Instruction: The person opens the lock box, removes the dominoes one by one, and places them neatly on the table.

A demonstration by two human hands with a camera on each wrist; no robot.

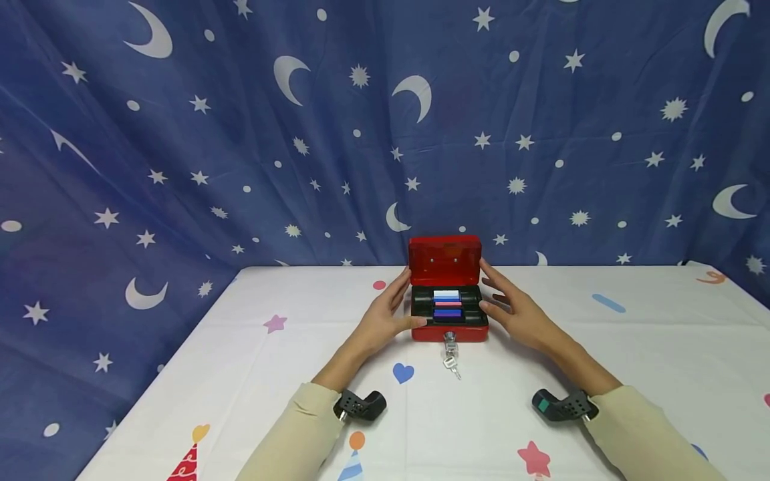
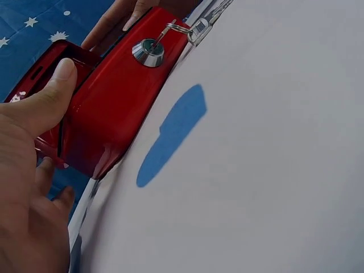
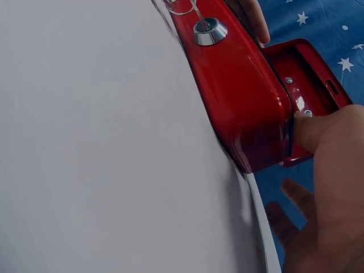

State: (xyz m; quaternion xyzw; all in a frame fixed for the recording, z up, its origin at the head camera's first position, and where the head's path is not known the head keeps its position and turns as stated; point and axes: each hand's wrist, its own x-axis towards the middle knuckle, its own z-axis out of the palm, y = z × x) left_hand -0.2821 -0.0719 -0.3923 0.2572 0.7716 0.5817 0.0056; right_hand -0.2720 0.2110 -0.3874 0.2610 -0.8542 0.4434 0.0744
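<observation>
Loosely flanking red cash box [image 1: 469, 333] w/ L hand [image 1: 385, 321] & R hand [image 1: 520, 317], both unclenched.
Prob. stiff, slick, lightish metal; grip low on sides, not by lid [image 1: 445, 270]; mind keys [image 1: 450, 362].

Blue curtain [image 1: 373, 167] (moon-and-star print), patterned white tablecloth [image 1: 463, 417]

Blue cloth backdrop [image 1: 439, 167], white moons, stars and dots; before it, white tablecloth [image 1: 469, 414] with colourful prints.
</observation>
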